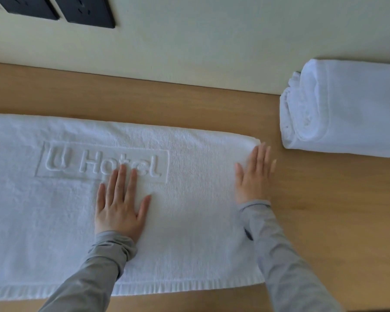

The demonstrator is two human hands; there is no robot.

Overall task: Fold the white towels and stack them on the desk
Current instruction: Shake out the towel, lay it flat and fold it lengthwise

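White towel [189, 221] spread flat on the wooden desk [324, 221], running off the left edge of view, hemmed edge nearest the camera, far edge folded. Embossed "U Hotel" logo [101, 163] facing up on the left-centre part. Left hand [119, 203] flat on the towel, palm down, fingers spread wide, fingertips reaching the bottom of the logo, holding nothing. Right hand [254, 174] at the towel's right end, palm down, fingers straight and close together, lying across the towel's edge with the outer fingers over bare desk; blurred, so hard to tell whether pressing or only resting. Grey sleeves [286, 255] on both arms. Second towel [347, 109], rolled or thickly folded, lying on the desk to the right against the pale wall [212, 41], apart from the flat towel. Dark sockets [86, 10] on the wall at upper left.
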